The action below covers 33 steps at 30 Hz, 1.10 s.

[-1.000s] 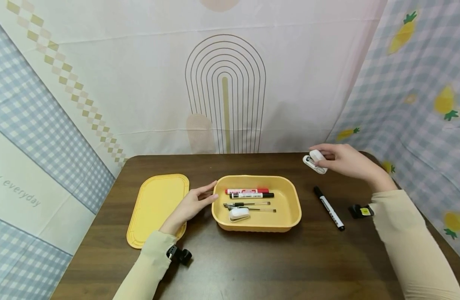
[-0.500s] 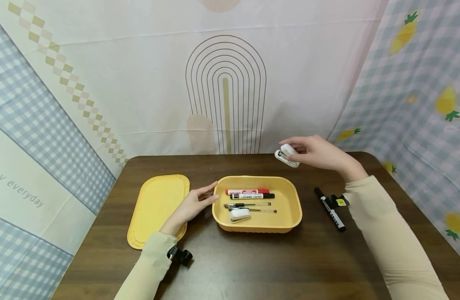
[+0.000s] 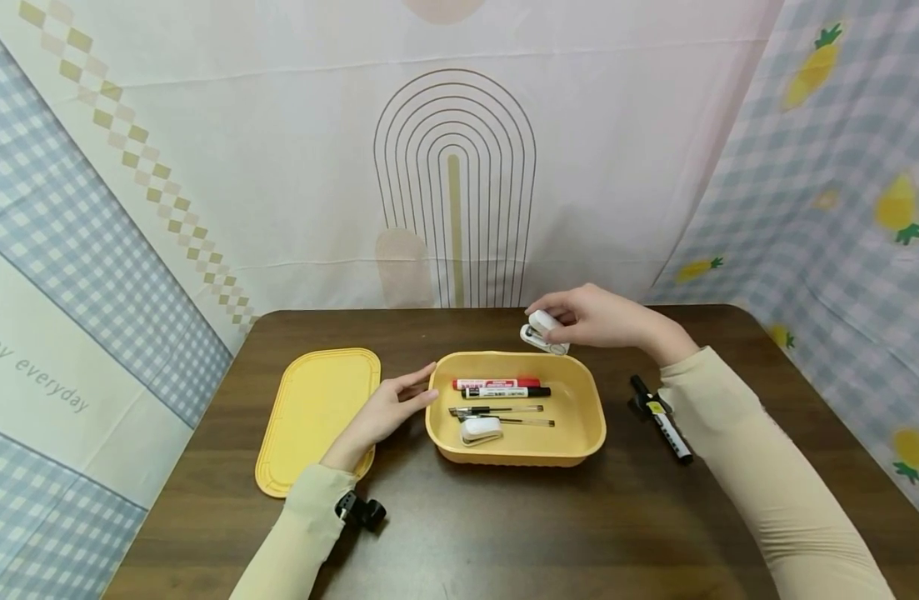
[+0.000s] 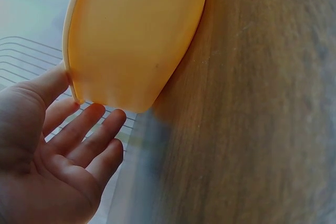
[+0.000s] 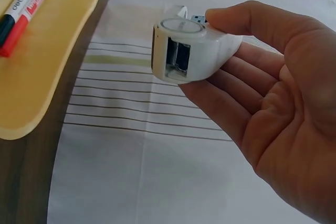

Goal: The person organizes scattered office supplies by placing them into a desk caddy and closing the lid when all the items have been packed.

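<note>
My right hand [image 3: 590, 317] pinches a small white stapler [image 3: 543, 332] between thumb and fingers, just above the far rim of the yellow tray [image 3: 590, 433]. In the right wrist view the white stapler [image 5: 191, 51] sits across my fingertips [image 5: 231, 85]. The tray holds a red marker [image 3: 495, 383], a black marker [image 3: 504, 392], two thin pens [image 3: 496, 410] and another white stapler [image 3: 480, 430]. My left hand [image 3: 387, 410] rests open against the tray's left end; its fingers [image 4: 84, 129] touch the tray wall [image 4: 131, 40].
A yellow lid [image 3: 312, 417] lies flat left of the tray. A black-and-white marker [image 3: 665, 421] lies on the brown table [image 3: 504, 525] right of the tray, partly under my right sleeve. Patterned cloth backdrops stand behind and at both sides.
My right hand has carried the white stapler leftward and down from the table's far right to the tray's far rim. The left hand has stayed put.
</note>
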### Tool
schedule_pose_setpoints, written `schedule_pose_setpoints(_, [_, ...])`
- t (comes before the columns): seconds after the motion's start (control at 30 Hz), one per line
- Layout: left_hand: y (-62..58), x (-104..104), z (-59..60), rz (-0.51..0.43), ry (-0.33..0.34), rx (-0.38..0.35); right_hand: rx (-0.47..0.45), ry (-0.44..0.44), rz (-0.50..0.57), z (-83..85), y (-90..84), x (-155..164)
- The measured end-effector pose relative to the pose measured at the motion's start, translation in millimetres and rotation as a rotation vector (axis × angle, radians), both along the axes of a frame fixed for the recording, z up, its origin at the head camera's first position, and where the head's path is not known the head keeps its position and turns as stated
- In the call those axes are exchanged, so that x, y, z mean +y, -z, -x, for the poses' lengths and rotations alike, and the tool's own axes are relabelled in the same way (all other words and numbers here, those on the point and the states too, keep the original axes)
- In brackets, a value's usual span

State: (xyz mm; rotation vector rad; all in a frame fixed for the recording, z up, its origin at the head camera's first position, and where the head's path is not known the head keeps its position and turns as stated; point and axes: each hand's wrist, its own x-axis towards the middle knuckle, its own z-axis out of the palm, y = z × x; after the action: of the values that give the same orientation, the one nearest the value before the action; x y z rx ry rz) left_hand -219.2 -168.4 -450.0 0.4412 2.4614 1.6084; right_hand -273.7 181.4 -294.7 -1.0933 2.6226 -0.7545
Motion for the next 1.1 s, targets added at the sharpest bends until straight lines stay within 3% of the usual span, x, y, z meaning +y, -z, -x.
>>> schedule_pose_setpoints(0.53, [-0.3,-0.6,0.3,-0.005,0.012,0.008,-0.062,-0.148,-0.165,-4.4,24.0,-22.1])
schedule_pose_setpoints(1.1, [-1.4,-1.2,-0.4,0.004,0.024,0.017,-0.155,-0.198,-0.224,-11.8,40.1,-38.2])
